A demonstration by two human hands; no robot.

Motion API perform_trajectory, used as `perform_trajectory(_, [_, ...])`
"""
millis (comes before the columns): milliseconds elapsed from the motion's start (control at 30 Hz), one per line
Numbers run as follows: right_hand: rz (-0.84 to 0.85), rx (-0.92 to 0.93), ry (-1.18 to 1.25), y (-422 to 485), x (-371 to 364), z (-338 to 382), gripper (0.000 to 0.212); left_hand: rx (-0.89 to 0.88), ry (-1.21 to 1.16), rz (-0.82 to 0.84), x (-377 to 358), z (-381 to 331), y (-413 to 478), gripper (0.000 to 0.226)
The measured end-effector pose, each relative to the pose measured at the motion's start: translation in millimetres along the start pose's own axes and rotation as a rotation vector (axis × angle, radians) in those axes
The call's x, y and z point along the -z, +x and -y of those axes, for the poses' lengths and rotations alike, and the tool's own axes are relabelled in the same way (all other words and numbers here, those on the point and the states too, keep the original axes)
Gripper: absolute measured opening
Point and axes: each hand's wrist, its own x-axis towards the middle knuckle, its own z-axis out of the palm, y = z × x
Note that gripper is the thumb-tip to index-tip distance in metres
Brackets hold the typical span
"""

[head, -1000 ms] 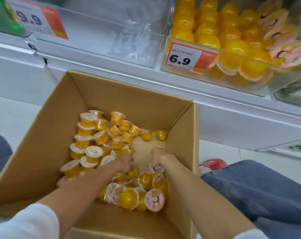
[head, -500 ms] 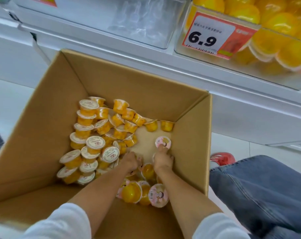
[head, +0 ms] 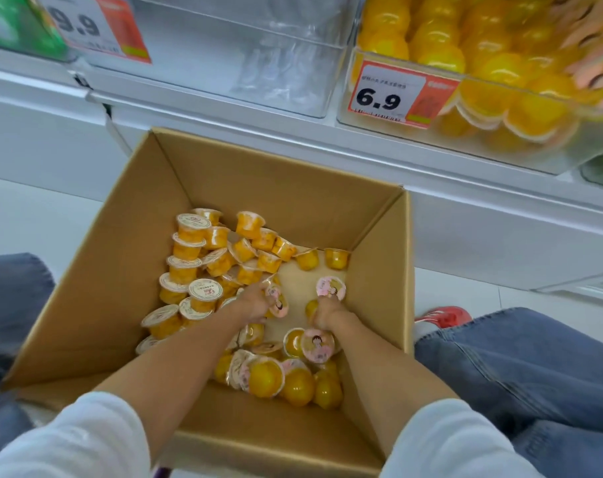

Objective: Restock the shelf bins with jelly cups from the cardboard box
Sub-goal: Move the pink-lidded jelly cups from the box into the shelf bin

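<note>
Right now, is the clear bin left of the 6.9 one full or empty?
Empty: the clear bin shows only bare transparent plastic, nothing inside it.

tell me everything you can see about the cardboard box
The cardboard box is plain brown corrugated card, upright and open at the top. It sits on the pale floor in front of the white shelf base, between the person's denim-clad legs. Loose orange jelly cups cover much of its bottom, and a bare patch shows far right. The left hand and right hand reach inside among the cups.
</note>
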Motion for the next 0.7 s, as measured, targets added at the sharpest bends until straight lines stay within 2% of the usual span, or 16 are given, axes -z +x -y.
perform_trajectory(67, [-0.043, -0.057, 0.062, -1, -10, 0, 0.061, -0.003, -0.013, -0.009, 0, 6, 1, 0.040])
perform_trajectory(167, [-0.201, -0.171, 0.279, -1, -16, -3, 0.060, 0.000, -0.018, -0.014, 0, 11, 3, 0.039])
perform_trajectory(367, [-0.311, -0.198, 0.568, -5, 5, 7, 0.021, 0.038, -0.120, 0.050, 13, 6, 4, 0.046])
perform_trajectory(500, [-0.404, 0.065, 0.817, -34, 47, 34, 0.039, -0.030, -0.293, 0.047, 21, -21, -3, 0.043])
perform_trajectory(600, [-0.546, 0.340, 0.706, -79, 86, 36, 0.048, -0.150, -0.371, 0.030, 27, -58, -26, 0.037])
perform_trajectory(700, [-0.714, 0.504, 0.591, -130, 129, 28, 0.056, -0.285, -0.407, -0.011, 30, -104, -69, 0.039])
